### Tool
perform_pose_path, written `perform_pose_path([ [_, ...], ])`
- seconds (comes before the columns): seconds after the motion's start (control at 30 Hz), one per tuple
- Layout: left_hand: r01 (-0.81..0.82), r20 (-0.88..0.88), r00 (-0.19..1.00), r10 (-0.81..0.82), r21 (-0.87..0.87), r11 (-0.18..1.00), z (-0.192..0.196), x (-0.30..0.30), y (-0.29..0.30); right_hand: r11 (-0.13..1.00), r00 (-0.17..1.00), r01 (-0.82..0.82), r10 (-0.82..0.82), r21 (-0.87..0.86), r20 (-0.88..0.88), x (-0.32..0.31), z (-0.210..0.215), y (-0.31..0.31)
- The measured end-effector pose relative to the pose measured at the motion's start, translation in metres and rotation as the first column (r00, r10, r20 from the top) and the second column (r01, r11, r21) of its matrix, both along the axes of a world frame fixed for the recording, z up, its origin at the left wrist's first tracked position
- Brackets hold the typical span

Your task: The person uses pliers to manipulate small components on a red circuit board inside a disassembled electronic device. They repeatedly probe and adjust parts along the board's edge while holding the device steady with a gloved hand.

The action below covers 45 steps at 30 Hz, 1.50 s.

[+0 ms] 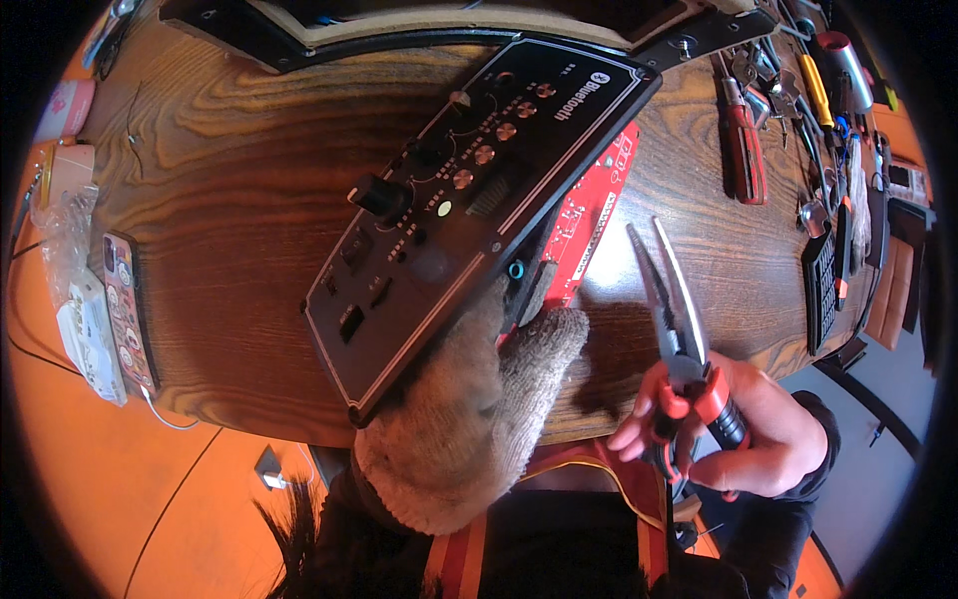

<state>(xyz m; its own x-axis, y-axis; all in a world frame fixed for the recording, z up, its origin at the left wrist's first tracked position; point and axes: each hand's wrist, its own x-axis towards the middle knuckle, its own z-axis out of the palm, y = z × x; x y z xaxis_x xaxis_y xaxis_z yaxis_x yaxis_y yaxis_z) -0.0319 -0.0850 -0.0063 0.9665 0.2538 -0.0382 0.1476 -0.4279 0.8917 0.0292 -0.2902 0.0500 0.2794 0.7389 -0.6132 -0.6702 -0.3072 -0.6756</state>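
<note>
My left hand (pixel 449 429), in a thick grey work glove, grips the lower part of a black control panel (pixel 459 240). The panel is tilted, its face with a large knob, several round metal buttons and slots turned up. Behind its right edge shows a red circuit board (pixel 584 230), with the glove's thumb by its lower end. The left fingers are hidden beneath the panel. My bare right hand (pixel 768 434) holds long-nose pliers (pixel 687 354) with red and black handles. Their jaws point up, slightly parted with nothing between them, to the right of the board and apart from it.
A black-edged wooden frame (pixel 399 45) lies across the far side of the wooden table (pixel 220 200). At the right are a red-handled screwdriver (pixel 744 150), a yellow-handled tool (pixel 815 90) and several other tools. A phone (pixel 130 309) and clear plastic packaging (pixel 75 250) lie at the left edge.
</note>
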Motion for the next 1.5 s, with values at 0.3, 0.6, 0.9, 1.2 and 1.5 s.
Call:
perform_pose_path([
  [0.3, 0.031, 0.134, 0.99, -0.034, 0.03, 0.999, -0.001, -0.009, 0.005, 0.988, 0.955, -0.128, 0.146, 0.084, -0.259, 0.018, 0.005, -0.001],
  [0.6, 0.083, 0.01, 0.996, -0.089, 0.295, 0.952, 0.009, 0.0, 0.005, 0.96, 0.915, -0.232, 0.27, 0.157, -0.3, 0.031, 0.005, -0.002],
  [0.9, 0.149, -0.052, 0.989, -0.14, 0.363, 0.92, 0.015, 0.006, 0.011, 0.961, 0.903, -0.208, 0.26, 0.181, -0.343, 0.033, 0.002, -0.001],
  [1.2, -0.05, -0.23, 0.971, 0.071, 0.097, 0.994, 0.022, 0.0, 0.001, 0.961, 0.753, -0.221, 0.276, 0.166, -0.598, 0.057, -0.013, 0.002],
  [1.5, -0.255, -0.522, 0.824, 0.22, 0.005, 0.967, 0.028, -0.008, -0.002, 0.892, 0.621, -0.252, 0.446, 0.375, -0.644, 0.068, -0.044, -0.016],
])
